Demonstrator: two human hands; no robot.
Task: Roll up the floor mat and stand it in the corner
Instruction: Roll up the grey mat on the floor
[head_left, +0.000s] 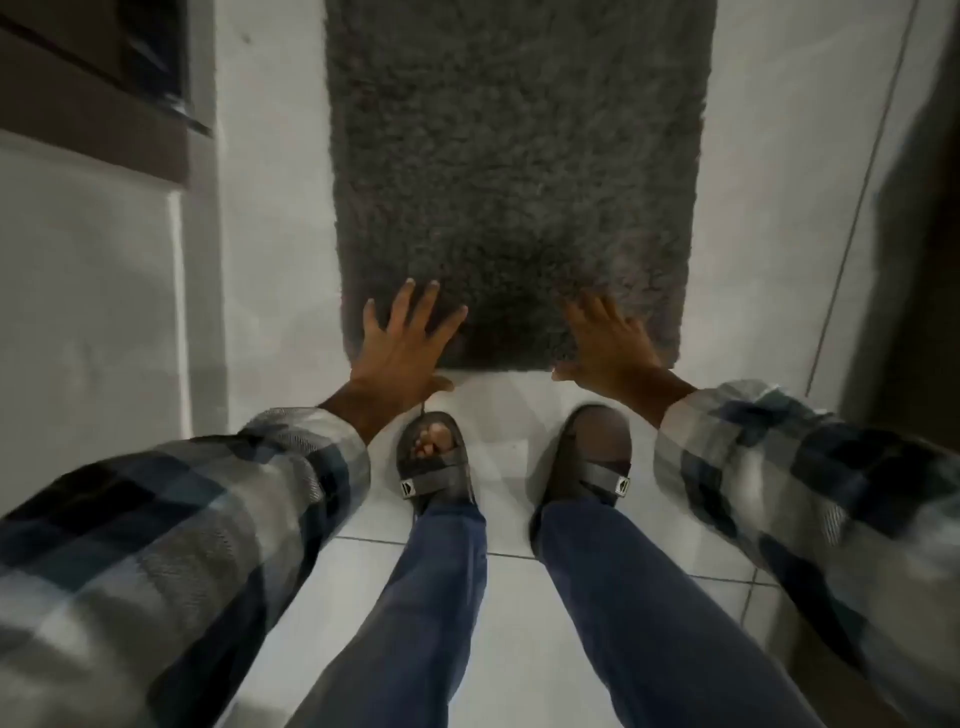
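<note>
A grey shaggy floor mat (519, 171) lies flat on the white tiled floor, running away from me. Its near short edge is just ahead of my feet. My left hand (402, 345) hovers over the mat's near left corner with fingers spread, holding nothing. My right hand (608, 343) is over the near right corner, fingers apart, a little blurred. Whether either palm touches the pile I cannot tell. Both arms wear checked sleeves.
My two feet in dark slide sandals (436, 457) stand on the tiles right behind the mat's edge. A white wall with a dark frame (104, 104) rises on the left. A dark door or wall (919, 260) closes the right side.
</note>
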